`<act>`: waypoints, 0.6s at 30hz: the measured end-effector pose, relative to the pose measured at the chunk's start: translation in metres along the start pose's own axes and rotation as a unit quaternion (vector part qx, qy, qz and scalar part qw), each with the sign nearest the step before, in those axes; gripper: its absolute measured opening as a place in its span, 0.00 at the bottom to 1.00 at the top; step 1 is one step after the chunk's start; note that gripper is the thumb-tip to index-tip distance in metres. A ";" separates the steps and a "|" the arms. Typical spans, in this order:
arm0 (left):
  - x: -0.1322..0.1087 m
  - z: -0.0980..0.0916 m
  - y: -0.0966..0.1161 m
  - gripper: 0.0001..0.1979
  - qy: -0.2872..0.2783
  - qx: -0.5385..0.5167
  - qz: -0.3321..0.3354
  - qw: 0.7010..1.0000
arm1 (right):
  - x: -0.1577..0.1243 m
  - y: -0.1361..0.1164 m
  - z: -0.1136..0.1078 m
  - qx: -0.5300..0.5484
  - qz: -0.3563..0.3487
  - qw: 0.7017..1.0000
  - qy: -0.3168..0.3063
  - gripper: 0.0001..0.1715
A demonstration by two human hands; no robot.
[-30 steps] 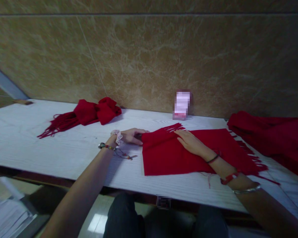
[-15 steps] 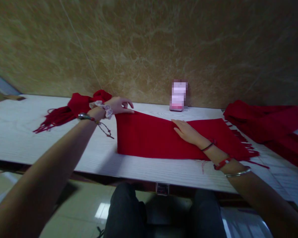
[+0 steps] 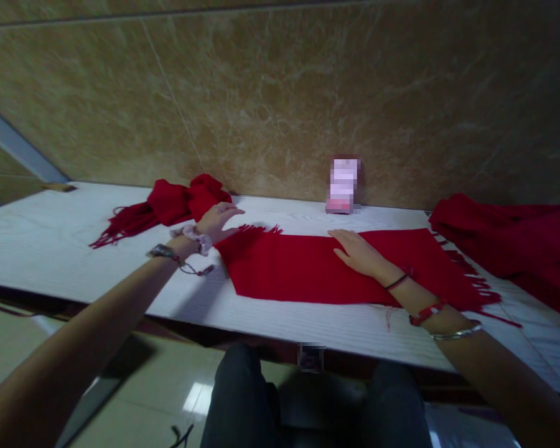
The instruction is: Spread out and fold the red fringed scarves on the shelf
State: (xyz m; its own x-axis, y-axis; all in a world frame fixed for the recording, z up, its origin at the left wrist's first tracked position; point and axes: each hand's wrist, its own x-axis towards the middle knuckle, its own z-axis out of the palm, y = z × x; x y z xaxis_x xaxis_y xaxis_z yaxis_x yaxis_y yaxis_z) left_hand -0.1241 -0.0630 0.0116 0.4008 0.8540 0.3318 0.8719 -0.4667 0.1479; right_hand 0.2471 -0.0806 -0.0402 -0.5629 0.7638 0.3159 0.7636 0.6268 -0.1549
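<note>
A red fringed scarf [image 3: 303,267] lies flat in a long strip on the white tabletop, with a row of tassels at its right end. More fringe shows along its upper left edge, where the left end slants. My left hand [image 3: 218,221] is at that upper left corner, fingers and thumb apart, the thumb tip at the cloth's edge; I see no cloth pinched in it. Spread flat, my right hand [image 3: 359,252] rests on the scarf right of its middle.
A bunched red fringed cloth [image 3: 168,202] lies behind my left hand. Another red cloth [image 3: 504,239] is heaped at the right. A phone [image 3: 343,185] with a blurred screen leans against the marbled wall [image 3: 270,99]. The white table [image 3: 135,274] ends just before my knees.
The scarf's left end has shifted from a straight edge to a slanted one, and fringe now shows at its top left. My left hand's fingers have straightened. My right hand stays on the cloth.
</note>
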 end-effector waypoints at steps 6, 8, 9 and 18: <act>-0.059 0.007 0.061 0.35 -0.172 0.002 0.097 0.980 | -0.001 -0.002 -0.001 -0.017 -0.004 1.000 -0.014 0.25; -0.067 0.013 0.069 0.26 -0.169 0.025 0.109 0.979 | -0.001 -0.001 -0.001 -0.015 -0.003 1.000 -0.016 0.25; -0.068 0.016 0.070 0.23 -0.159 0.037 0.112 0.980 | -0.001 -0.001 0.000 -0.016 -0.002 1.000 -0.018 0.25; -0.034 -0.012 0.057 0.16 0.056 0.195 0.080 0.976 | 0.000 -0.001 -0.002 -0.007 -0.005 1.000 -0.022 0.22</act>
State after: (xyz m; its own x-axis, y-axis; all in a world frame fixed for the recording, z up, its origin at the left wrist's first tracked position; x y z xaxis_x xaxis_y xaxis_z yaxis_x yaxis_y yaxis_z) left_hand -0.0914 -0.1219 0.0198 0.5258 0.7366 0.4254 0.8506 -0.4501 -0.2719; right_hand 0.2467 -0.0811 -0.0382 -0.5837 0.7637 0.2757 0.7621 0.6325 -0.1383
